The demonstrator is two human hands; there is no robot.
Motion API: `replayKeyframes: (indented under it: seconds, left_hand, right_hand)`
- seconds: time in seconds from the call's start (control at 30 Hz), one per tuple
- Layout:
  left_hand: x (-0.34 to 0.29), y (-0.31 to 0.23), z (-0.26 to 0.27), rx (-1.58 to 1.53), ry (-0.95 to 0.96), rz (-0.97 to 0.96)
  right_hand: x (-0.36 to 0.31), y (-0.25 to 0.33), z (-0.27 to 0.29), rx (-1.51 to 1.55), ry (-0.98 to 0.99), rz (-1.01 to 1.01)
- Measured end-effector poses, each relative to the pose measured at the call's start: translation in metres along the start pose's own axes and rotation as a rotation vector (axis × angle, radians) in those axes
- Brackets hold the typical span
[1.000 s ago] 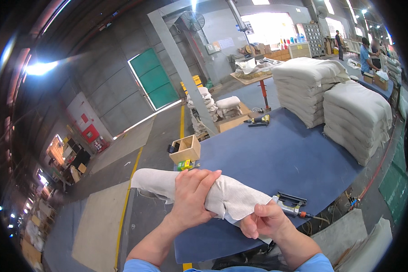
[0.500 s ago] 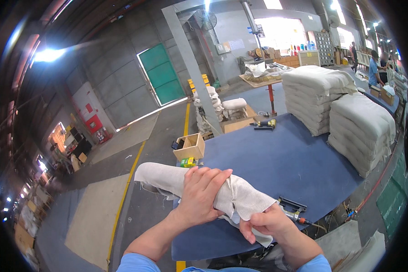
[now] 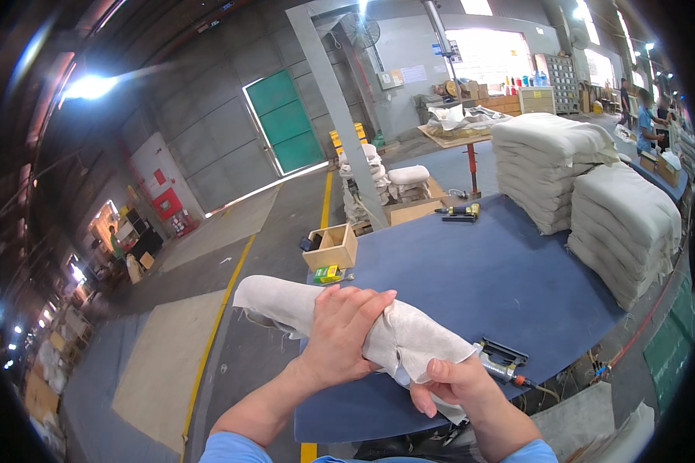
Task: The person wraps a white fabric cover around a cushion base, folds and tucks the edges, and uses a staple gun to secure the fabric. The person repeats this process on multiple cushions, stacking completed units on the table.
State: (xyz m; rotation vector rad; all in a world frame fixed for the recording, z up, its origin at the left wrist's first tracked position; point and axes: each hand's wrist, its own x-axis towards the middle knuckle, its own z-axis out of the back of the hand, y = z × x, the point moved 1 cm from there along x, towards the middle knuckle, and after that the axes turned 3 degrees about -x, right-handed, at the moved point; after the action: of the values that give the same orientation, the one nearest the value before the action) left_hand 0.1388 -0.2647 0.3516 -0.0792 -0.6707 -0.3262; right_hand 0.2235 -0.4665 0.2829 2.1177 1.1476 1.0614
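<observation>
A long, rounded piece covered in off-white cloth [image 3: 274,299] slants across the near edge of the blue table, with frayed edges hanging on its left underside. My left hand [image 3: 346,332] lies over its middle, fingers wrapped across the top and the palm on the near side. At its right end, my right hand [image 3: 448,383] is closed on the cloth edge, thumb on top and fingers curled beneath. A crease with a gathered fold runs down the cloth between the hands. What lies inside the cover is hidden. Beyond my right hand rests a staple gun [image 3: 502,359] with an air hose.
The blue table [image 3: 440,270] bears two stacks of cloth-covered pads [image 3: 552,166] at the far right. Another staple gun [image 3: 462,212] lies at its far edge. A wooden box [image 3: 332,245] and a small green-yellow carton [image 3: 328,275] stand at the left edge. People work far right.
My right thumb has shifted up and left on the cloth, and the flap at the right end is drawn in more. My left hand keeps its hold. The view has turned slightly.
</observation>
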Motion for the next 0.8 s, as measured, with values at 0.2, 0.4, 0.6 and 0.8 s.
replayKeyframes:
  seconds: [0.2,0.4,0.6,0.8]
  left_hand:
    - [0.001,-0.001,-0.002,0.010,0.014,-0.002]
    - [0.003,-0.001,-0.003,0.003,0.011,-0.005]
    - [0.002,-0.001,-0.002,-0.015,0.009,-0.003]
    - [0.001,0.000,-0.005,-0.017,0.001,-0.012]
  right_hand:
    - [0.000,0.007,0.009,-0.031,-0.032,-0.012]
    - [-0.001,-0.016,0.020,0.322,0.110,0.054]
    - [0.002,-0.027,0.025,0.445,0.179,0.039]
    - [0.004,-0.031,0.030,0.484,0.225,0.019]
